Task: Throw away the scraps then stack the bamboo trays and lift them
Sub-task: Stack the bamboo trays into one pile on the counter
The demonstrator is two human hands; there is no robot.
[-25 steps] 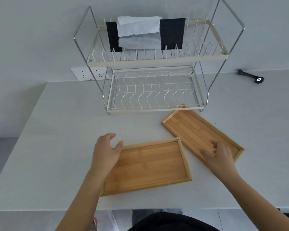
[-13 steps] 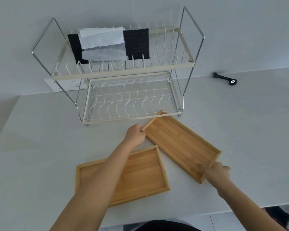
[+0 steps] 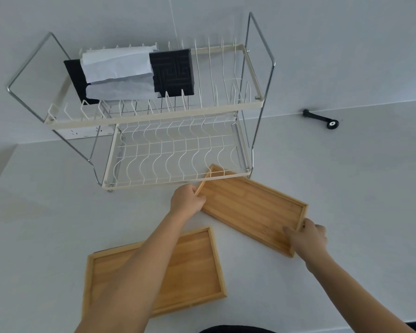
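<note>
Two empty bamboo trays lie on the white counter. The long tray sits at an angle, its far corner tucked under the dish rack's lower shelf. My left hand grips its left short edge and my right hand grips its near right corner. The wider tray lies flat nearer to me, partly hidden beneath my left forearm. No scraps are visible on either tray.
A two-tier wire dish rack stands at the back against the wall, with a black board and white paper on its top shelf. A small black tool lies at the counter's back right. A wall socket sits behind the rack.
Both hands left the wider tray and moved to the long tray, closing on its two ends. The view has shifted right.
</note>
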